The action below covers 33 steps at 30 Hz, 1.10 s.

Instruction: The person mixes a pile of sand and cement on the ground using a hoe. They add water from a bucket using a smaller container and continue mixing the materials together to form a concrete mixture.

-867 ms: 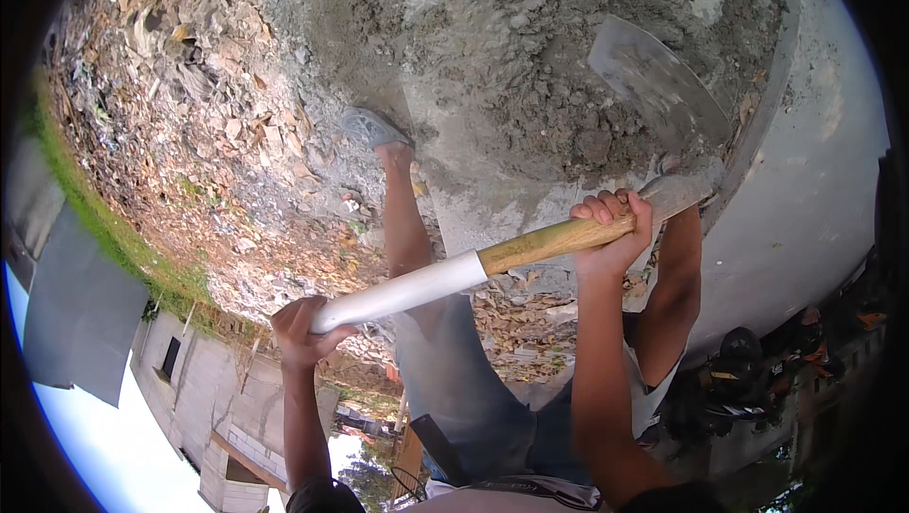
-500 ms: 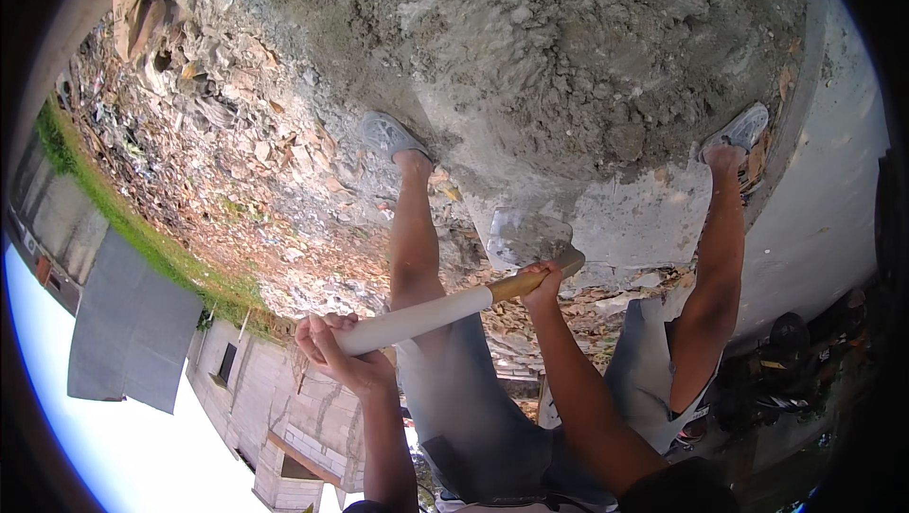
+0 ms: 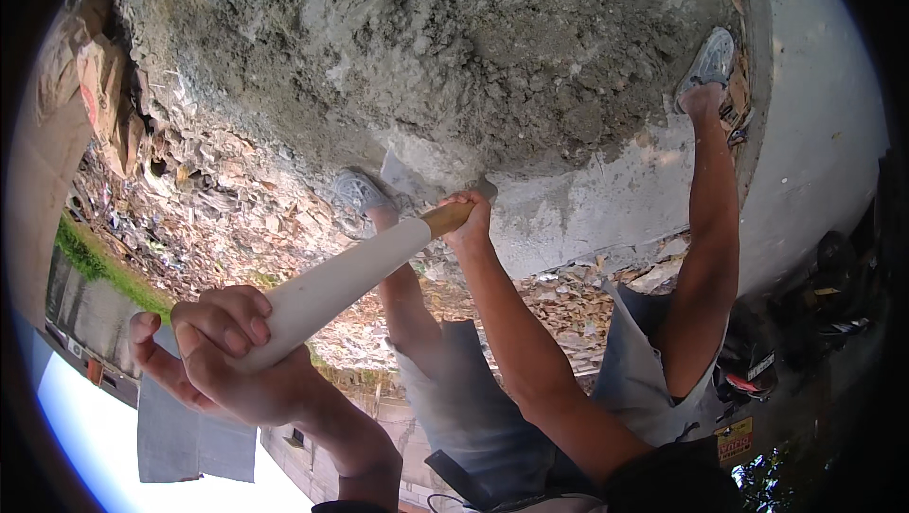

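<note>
Across the top of your view spreads the heap of grey mix (image 3: pixel 511 59), lumpy and rough, easily the biggest thing before you. Down your right side sweeps the smooth grey concrete (image 3: pixel 805 153), bending with the lens. Over to your left it's rubbly ground (image 3: pixel 237 201), all pale scraps and broken bits, running round below the heap. Next in size, your legs in faded jeans (image 3: pixel 473 399), planted wide apart. And there's the shovel (image 3: pixel 331 291), slanting up from lower left: white-covered handle, a short stretch of wood, then the blade (image 3: pixel 401 174) at the heap's lower edge. How much it carries, you can't tell from this angle. Looming close, your left hand (image 3: pixel 232 357) has the handle's white end, some fingers curled over it, others standing off. Far left, a crumpled brown sack (image 3: pixel 106 106) lies at the rubble's edge. Smaller now: your right shoe (image 3: pixel 712 59) sits against the heap's right side, the left shoe (image 3: pixel 362 193) just beside the blade. Smallest of all, your right hand (image 3: pixel 467 218), wrapped snugly around the wood, right near the blade.
</note>
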{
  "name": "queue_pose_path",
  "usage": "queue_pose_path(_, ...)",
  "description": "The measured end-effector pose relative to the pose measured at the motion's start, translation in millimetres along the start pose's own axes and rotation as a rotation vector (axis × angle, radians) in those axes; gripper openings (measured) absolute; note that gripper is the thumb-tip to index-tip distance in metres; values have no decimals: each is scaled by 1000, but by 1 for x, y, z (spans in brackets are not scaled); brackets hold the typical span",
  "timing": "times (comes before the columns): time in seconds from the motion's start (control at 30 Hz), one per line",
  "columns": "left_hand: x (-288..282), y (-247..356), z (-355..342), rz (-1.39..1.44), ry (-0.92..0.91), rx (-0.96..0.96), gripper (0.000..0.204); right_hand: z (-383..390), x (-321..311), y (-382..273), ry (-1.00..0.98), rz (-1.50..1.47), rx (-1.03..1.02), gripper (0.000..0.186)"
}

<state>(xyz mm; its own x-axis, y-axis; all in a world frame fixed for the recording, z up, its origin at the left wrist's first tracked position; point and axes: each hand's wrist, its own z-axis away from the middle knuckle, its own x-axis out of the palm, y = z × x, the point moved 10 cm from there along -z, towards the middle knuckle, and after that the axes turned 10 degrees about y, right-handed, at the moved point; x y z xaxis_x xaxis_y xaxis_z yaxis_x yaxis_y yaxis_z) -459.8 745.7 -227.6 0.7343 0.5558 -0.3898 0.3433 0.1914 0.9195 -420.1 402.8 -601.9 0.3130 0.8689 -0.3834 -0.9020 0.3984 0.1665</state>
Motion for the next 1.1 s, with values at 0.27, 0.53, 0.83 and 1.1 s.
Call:
queue_pose_path(0.27, 35, 109, -32, -6, -138, 39, 41, 152, -21, -35, -39, 1, -28, 12)
queue_pose_path(0.53, -2, -134, 98, -194, -195, -518, 19, -20, -223, -165, 364, -134, -224, 7)
queue_pose_path(0.83, -45, -115, 26, 1, -68, -248, 10, -92, -85, -55, 64, -1, -35, 11)
queue_pose_path(1.1, 22, 115, -70, 202, -319, 275, 22, 54, 120, 147, -224, -148, 234, 11)
